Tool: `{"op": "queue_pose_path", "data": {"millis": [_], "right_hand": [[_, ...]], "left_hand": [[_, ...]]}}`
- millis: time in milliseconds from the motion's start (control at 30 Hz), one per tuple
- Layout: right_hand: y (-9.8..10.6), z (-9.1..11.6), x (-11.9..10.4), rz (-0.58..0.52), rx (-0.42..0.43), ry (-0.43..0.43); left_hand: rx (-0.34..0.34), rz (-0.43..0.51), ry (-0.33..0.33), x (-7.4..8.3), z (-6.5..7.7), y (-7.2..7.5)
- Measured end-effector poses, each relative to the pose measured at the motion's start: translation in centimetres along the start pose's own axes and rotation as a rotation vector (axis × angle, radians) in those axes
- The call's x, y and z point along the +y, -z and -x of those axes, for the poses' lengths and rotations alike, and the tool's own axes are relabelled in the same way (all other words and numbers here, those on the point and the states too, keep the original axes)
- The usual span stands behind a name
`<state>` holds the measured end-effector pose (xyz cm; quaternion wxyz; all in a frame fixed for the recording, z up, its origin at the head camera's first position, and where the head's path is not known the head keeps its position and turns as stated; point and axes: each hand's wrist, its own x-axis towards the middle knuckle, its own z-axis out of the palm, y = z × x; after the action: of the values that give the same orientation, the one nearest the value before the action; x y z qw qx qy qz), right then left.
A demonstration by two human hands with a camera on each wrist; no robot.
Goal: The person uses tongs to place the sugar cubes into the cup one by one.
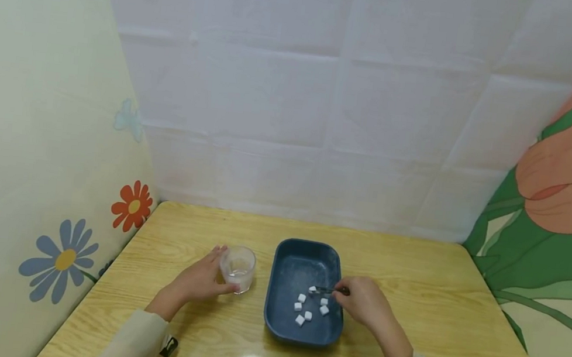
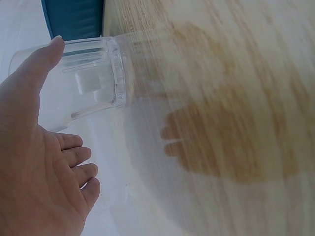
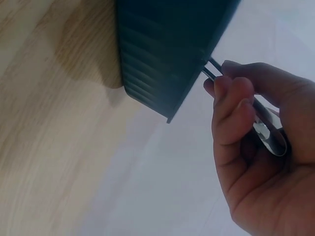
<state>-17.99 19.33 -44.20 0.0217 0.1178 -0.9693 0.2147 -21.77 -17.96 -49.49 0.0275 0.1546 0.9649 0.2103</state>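
My left hand point(image 1: 206, 278) holds a clear glass point(image 1: 237, 270) standing on the table, thumb on its near side and fingers around the far left. In the left wrist view, a white cube point(image 2: 87, 81) shows through the wall of the glass. My right hand point(image 1: 364, 299) grips small metal tongs point(image 3: 268, 129) between thumb and fingers, over the right rim of a dark blue tray point(image 1: 295, 334). The tongs' tips are at a white cube point(image 1: 313, 289) inside the tray. Several more white cubes point(image 1: 300, 320) lie loose on the tray's near half.
The tray stands just right of the glass on a light wooden table point(image 1: 412, 275). A white sheet point(image 1: 295, 97) hangs behind the table. Flower-patterned cloths flank it at left point(image 1: 30, 143) and right point(image 1: 566, 234).
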Motion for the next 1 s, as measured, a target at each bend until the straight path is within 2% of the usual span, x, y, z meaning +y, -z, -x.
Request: {"op": "queue_pose_path", "data": {"millis": [167, 1000], "right_hand": [[0.6, -0.1, -0.4, 0.006, 0.027, 0.024], [2.9, -0.8, -2.7, -0.022, 0.032, 0.074]], "left_hand": [[-0.005, -0.009, 0.001, -0.1, 0.0, 0.0], [-0.002, -0.004, -0.011, 0.0, 0.1, 0.2]]}}
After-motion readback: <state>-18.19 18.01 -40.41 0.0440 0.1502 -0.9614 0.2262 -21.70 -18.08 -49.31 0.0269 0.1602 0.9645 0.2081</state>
